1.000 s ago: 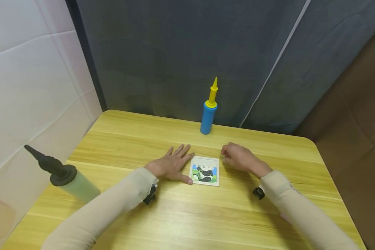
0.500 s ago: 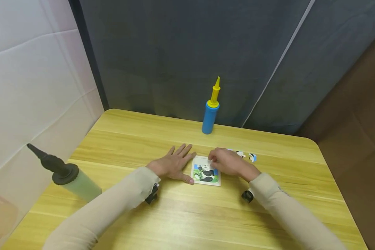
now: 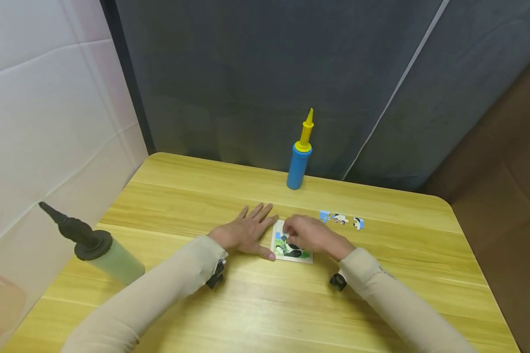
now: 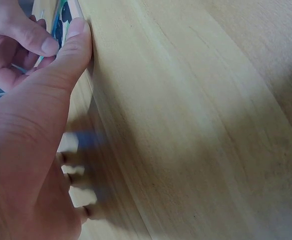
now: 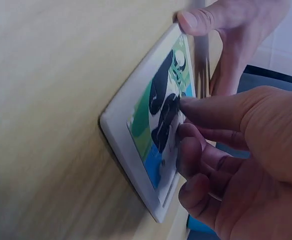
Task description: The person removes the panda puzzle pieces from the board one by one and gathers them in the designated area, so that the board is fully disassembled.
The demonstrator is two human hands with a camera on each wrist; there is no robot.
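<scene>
A square panda jigsaw puzzle [image 3: 295, 253] in a white frame [image 5: 131, 155] lies on the wooden table, its lower part filled with picture pieces. My left hand [image 3: 246, 234] is spread flat on the table at the puzzle's left side, thumb tip against the near left corner of the frame. Over the upper part of the puzzle, my right hand [image 3: 311, 236] pinches a small puzzle piece between thumb and fingertips, close over the board. The fingers mostly hide that piece. In the right wrist view the right thumb [image 5: 210, 111] touches down near the panda's dark patch.
Loose puzzle pieces [image 3: 339, 218] lie in a row beyond the right hand. A blue hand pump [image 3: 297, 169] with a yellow nozzle stands at the table's back edge. Another pump, pale green and black [image 3: 117, 257], stands at the left by the left sleeve.
My right hand has moved left from the loose pieces onto the puzzle, uncovering those pieces. My left hand has stayed in place at the frame.
</scene>
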